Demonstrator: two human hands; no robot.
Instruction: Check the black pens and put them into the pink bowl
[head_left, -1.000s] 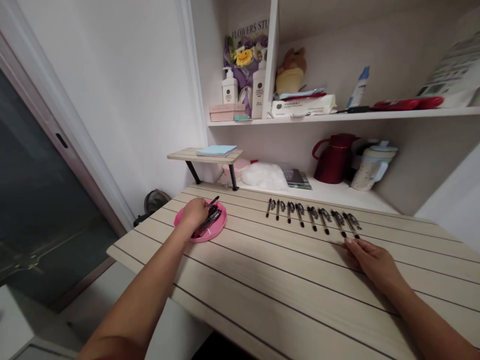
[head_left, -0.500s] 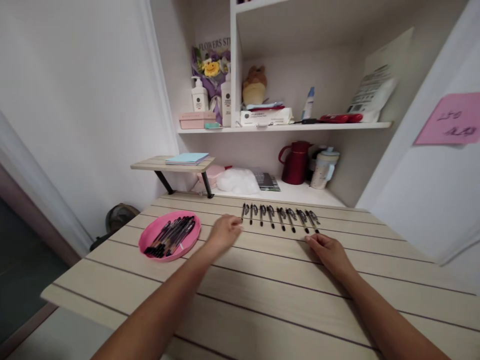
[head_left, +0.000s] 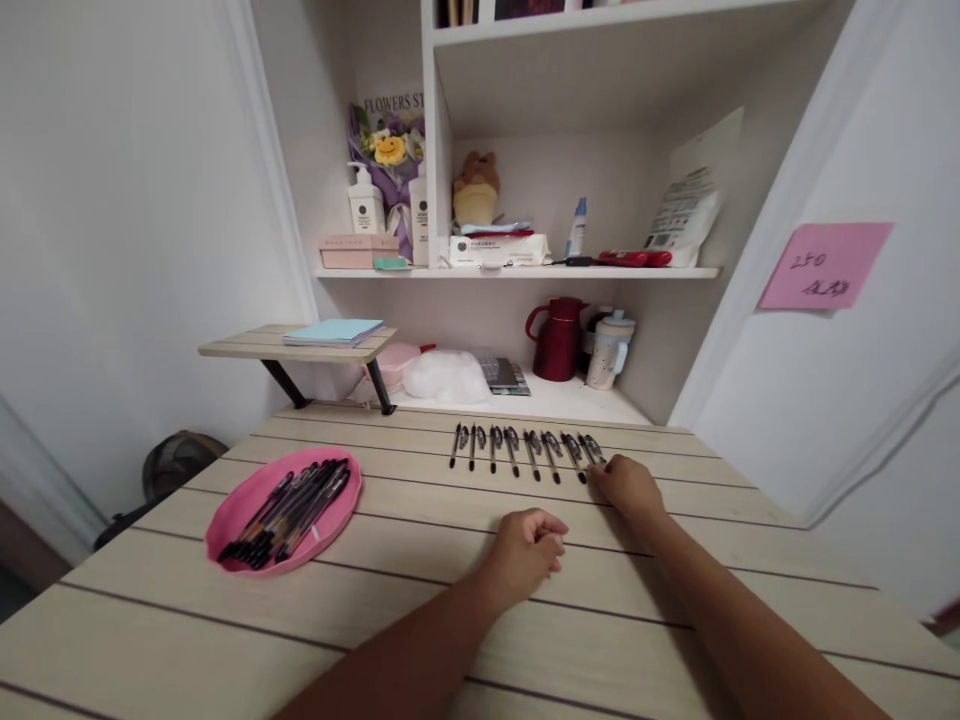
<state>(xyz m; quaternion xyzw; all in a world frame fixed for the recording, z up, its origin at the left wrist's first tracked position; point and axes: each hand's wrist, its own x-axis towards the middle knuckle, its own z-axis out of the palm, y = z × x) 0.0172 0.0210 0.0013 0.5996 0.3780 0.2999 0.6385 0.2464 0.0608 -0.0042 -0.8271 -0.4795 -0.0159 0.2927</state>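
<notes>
Several black pens [head_left: 532, 456] lie side by side in a row across the wooden desk, their caps or dark tips toward me. At the row's right end, my right hand [head_left: 631, 488] has its fingers pinched on the near end of the last pen [head_left: 592, 448], partly hiding it. My left hand [head_left: 525, 555] hovers over or rests on the desk in front of the row, loosely curled with fingers partly apart and nothing visible in it. To the left, a pink dish [head_left: 343, 518] holds a heap of similar dark pens [head_left: 289, 510].
A small raised stand [head_left: 247, 345] with blue paper [head_left: 334, 332] is at the back left. Behind the desk are a red jug [head_left: 557, 340], a pale cup [head_left: 609, 352] and a white plastic bag [head_left: 448, 377]. A shelf [head_left: 517, 272] crosses above.
My left hand has moved from the row's left end to the right and nearer me. My right hand has come up onto the rightmost pen. The view has shifted.
</notes>
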